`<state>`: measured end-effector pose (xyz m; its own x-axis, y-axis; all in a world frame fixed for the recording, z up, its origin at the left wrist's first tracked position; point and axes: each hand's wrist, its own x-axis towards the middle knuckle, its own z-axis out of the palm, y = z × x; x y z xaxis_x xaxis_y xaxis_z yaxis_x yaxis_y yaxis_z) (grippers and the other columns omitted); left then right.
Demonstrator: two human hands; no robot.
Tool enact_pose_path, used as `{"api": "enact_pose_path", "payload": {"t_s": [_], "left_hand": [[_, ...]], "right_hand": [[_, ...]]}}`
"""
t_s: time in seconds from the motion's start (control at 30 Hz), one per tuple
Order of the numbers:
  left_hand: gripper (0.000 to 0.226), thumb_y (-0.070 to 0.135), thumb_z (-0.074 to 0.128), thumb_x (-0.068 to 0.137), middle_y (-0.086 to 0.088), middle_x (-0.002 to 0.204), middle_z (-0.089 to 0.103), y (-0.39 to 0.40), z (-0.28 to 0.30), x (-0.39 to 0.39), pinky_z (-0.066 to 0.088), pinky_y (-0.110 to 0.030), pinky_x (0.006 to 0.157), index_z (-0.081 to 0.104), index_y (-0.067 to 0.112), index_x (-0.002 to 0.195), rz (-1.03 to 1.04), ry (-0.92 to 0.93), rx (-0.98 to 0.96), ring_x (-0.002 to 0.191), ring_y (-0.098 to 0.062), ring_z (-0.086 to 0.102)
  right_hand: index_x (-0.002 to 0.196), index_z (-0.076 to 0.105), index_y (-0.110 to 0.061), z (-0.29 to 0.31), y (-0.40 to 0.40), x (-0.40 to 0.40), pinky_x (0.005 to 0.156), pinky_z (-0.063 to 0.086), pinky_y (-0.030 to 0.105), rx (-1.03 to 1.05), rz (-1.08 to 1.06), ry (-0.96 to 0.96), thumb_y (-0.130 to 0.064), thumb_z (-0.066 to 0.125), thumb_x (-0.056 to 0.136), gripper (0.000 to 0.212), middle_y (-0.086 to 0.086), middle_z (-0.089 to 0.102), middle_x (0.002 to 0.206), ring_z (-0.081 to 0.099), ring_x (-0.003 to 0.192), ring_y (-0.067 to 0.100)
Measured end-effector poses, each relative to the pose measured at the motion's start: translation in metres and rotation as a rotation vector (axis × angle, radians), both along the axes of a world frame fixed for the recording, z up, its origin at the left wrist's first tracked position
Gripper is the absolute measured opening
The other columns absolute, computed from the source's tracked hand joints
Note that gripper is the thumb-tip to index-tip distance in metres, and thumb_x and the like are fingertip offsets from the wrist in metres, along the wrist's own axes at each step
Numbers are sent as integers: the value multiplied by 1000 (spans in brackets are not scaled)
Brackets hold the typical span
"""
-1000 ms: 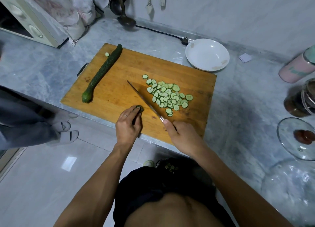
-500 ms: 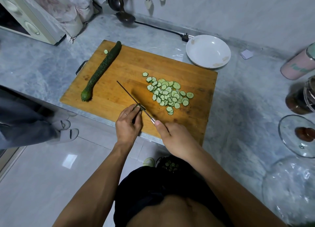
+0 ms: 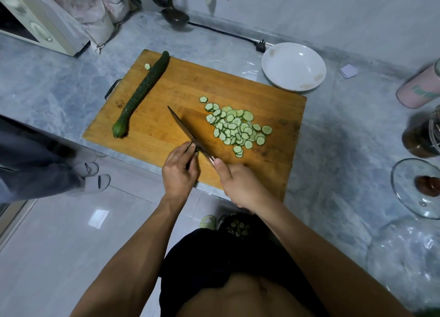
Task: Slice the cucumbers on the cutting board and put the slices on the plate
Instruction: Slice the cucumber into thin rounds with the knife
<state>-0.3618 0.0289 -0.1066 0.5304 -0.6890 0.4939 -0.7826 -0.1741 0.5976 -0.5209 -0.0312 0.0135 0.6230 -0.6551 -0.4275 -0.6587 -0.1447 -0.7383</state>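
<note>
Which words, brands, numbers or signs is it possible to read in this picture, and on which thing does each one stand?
Pink can at the right edge: green lettering, cut off by the frame and too blurred to read.
Small white card on the counter: no print can be made out.
Appliance at the top left: round dials, no readable marks.
Nothing else bears text.

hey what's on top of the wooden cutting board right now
On the cutting board: a whole cucumber, a pile of slices, one stray slice and the knife. The left hand pinches a stub, mostly hidden by its fingertips.
</note>
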Motion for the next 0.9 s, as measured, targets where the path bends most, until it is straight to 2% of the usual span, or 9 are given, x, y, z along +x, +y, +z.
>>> {"api": "enact_pose_path", "payload": {"t_s": [0.13, 0.23, 0.33, 0.4, 0.5, 0.6, 0.73, 0.83, 0.9], "left_hand": [[21, 3, 70, 85, -14, 110, 72, 0, 3, -1, 49, -26, 91, 75, 1, 105, 22, 26, 9, 99, -28, 67], [23, 4, 70, 84, -13, 112, 71, 2, 7, -3, 50, -28, 91, 75, 2, 107, 17, 57, 24, 101, -27, 66], [26, 2, 68, 84, -12, 113, 71, 3, 11, -4, 48, -27, 93, 74, 3, 109, 9, 105, 48, 103, -26, 65], [28, 1, 67, 84, -11, 115, 71, 5, 15, -2, 47, -26, 96, 74, 5, 111, 4, 134, 81, 106, -25, 64], [29, -2, 68, 84, -9, 115, 71, 5, 22, 3, 47, -27, 95, 73, 5, 113, -44, 131, 127, 107, -25, 64], [28, 2, 67, 86, -9, 115, 71, 1, 25, -1, 48, -28, 93, 71, 4, 114, -101, 81, 162, 106, -25, 64], [27, 1, 65, 89, -9, 116, 70, -1, 21, -12, 46, -27, 93, 70, 4, 115, -92, 103, 136, 107, -23, 62], [25, 1, 65, 89, -10, 117, 69, -1, 18, -13, 46, -27, 94, 70, 3, 113, -89, 88, 109, 107, -23, 61], [25, 0, 66, 88, -12, 117, 69, -1, 16, -13, 46, -26, 93, 71, 2, 112, -91, 72, 108, 106, -24, 61]], "right_hand": [[62, 44, -20, -10, 4, 3, 68, 29, 29, -61, 21, 41, -50, 24, 105, 56, -2, 43, 61, 48, 77, 25], [69, 53, -13, -7, 1, 2, 66, 30, 28, -78, 21, 40, -50, 24, 105, 59, -1, 47, 61, 51, 74, 26], [67, 53, -17, -6, -6, -5, 64, 39, 31, -10, -19, 38, -56, 25, 103, 60, -2, 49, 59, 49, 58, 19], [66, 52, -18, -6, -11, -12, 55, 45, 32, 14, -56, 39, -60, 25, 101, 61, 1, 50, 57, 48, 49, 17], [69, 56, -9, -3, -20, -20, 46, 44, 29, 13, -112, 32, -61, 25, 100, 68, 10, 52, 59, 49, 46, 22], [77, 61, -2, -1, -27, -25, 46, 44, 29, 2, -134, 34, -61, 24, 101, 73, 12, 52, 60, 50, 48, 23], [67, 53, -8, 1, -22, -27, 54, 47, 38, -73, -76, 18, -55, 26, 103, 65, 7, 47, 53, 46, 46, 23], [70, 57, -1, 2, -15, -27, 64, 51, 42, -93, -68, 14, -56, 26, 102, 71, 15, 57, 61, 57, 57, 28], [78, 62, -1, 6, -9, -28, 64, 49, 40, -99, -54, -3, -55, 27, 102, 69, 13, 60, 65, 58, 60, 26]]}}
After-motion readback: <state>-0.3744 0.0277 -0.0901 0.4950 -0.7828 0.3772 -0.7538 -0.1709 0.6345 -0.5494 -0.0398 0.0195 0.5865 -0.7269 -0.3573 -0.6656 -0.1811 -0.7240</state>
